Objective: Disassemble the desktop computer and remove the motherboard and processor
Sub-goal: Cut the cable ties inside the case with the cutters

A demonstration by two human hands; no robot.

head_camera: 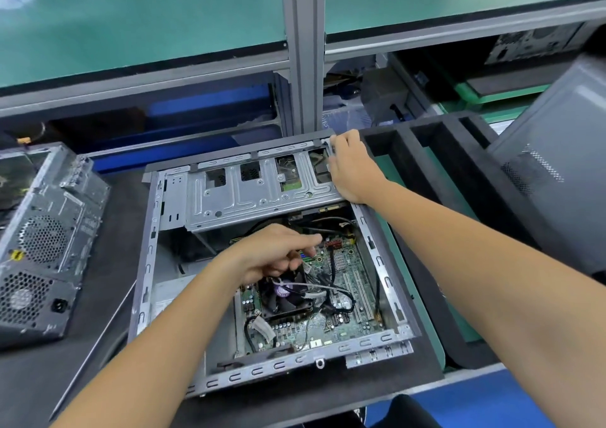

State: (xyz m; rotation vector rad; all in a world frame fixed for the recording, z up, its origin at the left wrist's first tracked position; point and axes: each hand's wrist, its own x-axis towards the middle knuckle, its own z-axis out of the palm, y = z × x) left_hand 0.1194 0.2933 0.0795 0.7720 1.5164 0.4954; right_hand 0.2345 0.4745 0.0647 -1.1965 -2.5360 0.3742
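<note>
An open desktop case (144,283) lies flat on the bench, side panel off. Inside, the green motherboard (347,322) carries a black cooler fan (285,296) with loose cables across it. A silver drive cage (262,194) spans the far part of the case. My left hand (278,253) reaches into the case above the fan, its curled fingers pinching cables near the board. My right hand (351,168) grips the far right corner of the case beside the drive cage. The processor is hidden under the cooler.
A second grey computer chassis (42,247) with fan grilles stands at the left. Black foam tray dividers (426,165) lie to the right, with a grey side panel (564,165) leaning beyond them. An aluminium frame post (303,50) rises behind the case.
</note>
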